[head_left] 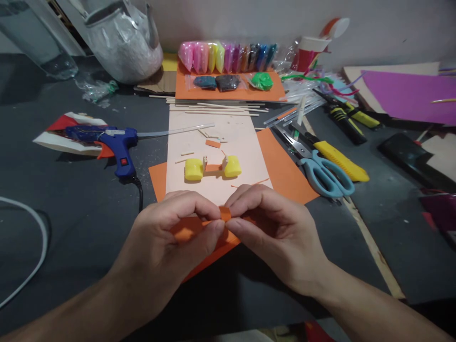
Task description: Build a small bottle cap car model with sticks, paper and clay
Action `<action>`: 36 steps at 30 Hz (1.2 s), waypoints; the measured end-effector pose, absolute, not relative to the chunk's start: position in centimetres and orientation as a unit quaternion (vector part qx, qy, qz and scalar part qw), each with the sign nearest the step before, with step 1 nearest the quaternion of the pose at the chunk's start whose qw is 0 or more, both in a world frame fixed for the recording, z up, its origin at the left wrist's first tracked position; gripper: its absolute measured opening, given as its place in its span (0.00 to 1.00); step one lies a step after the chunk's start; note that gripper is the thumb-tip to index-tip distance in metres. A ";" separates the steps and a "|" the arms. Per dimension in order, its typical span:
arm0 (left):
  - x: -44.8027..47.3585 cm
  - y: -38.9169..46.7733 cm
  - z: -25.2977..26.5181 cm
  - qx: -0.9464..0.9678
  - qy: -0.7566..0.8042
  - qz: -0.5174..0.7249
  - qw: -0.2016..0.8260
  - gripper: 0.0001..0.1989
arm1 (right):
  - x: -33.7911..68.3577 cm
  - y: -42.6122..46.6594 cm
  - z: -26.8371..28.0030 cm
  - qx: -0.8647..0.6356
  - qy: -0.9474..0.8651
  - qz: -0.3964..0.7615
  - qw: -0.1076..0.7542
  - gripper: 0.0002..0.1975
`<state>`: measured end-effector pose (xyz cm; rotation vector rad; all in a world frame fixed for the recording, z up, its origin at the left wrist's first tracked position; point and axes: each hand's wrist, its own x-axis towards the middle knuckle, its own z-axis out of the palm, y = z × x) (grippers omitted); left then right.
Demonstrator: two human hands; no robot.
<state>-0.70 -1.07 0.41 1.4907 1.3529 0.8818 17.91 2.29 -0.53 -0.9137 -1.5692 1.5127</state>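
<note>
A small piece of orange paper [225, 213] is pinched between my two hands, low over the front of the work area. My left hand [178, 232] grips its left end between thumb and fingertips. At the opposite end, the thumb and fingers of my right hand [276, 228] are closed on it. Just beyond my hands stands a small model with two yellow wheel-like pieces [194, 169] joined by an orange strip [213, 167]. It rests on a pale pink sheet [245, 142]. Behind it lies another small orange paper rectangle [213, 143].
On the left a blue glue gun [121, 142] rests on a red and white piece. Light-blue scissors [326, 175] and a yellow cutter [342, 161] lie right. Packets of coloured clay [228, 57], wooden sticks [221, 108] and a wrapped kettle [123, 45] are at the back.
</note>
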 end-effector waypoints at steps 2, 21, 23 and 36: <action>-0.7 -1.0 0.3 0.623 0.552 0.357 0.424 0.04 | 17.9 2.4 -0.4 -0.376 -0.615 0.584 0.373 0.04; -0.6 -0.8 0.5 0.713 0.533 0.333 0.310 0.03 | 18.1 2.9 0.1 -0.405 -0.573 0.636 0.322 0.06; -0.7 -0.9 0.4 0.679 0.547 0.327 0.363 0.03 | 18.1 2.9 0.0 -0.400 -0.587 0.618 0.336 0.05; -0.5 -0.7 0.8 0.597 0.531 0.339 0.497 0.08 | 18.4 2.7 -0.1 -0.376 -0.639 0.571 0.351 0.04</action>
